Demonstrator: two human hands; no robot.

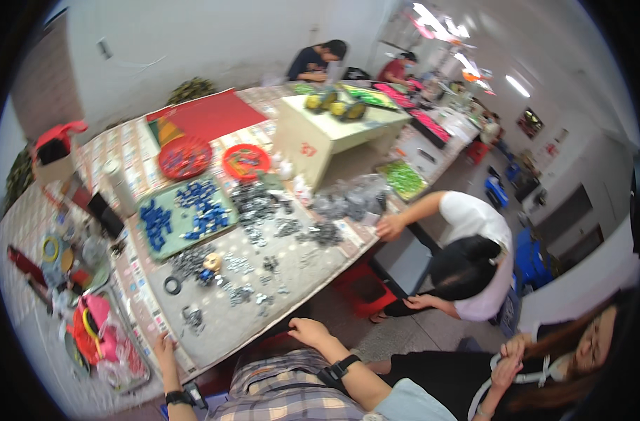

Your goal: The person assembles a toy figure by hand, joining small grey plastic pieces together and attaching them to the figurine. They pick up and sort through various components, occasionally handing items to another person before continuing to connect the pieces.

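Observation:
My left hand (165, 351) rests at the table's near left edge, fingers loosely apart and nothing seen in them. Over my lap, close to the table's front edge, my right hand (309, 332) is relaxed with its fingers partly spread, also holding nothing that shows. Small metal parts (192, 319) lie on the grey mat (200, 351) in front of me. Beyond them are a black ring (172, 285), a round tan piece (212, 262) and more metal parts (253, 203) in heaps. A green tray (167, 251) carries blue pieces (206, 210).
Red baskets (185, 157) stand behind the tray. At left is a tray of pink and red items (99, 330). To the right, a person in white (484, 217) bends with both hands at a black-rimmed grey panel (404, 261). Another person (506, 358) sits at lower right.

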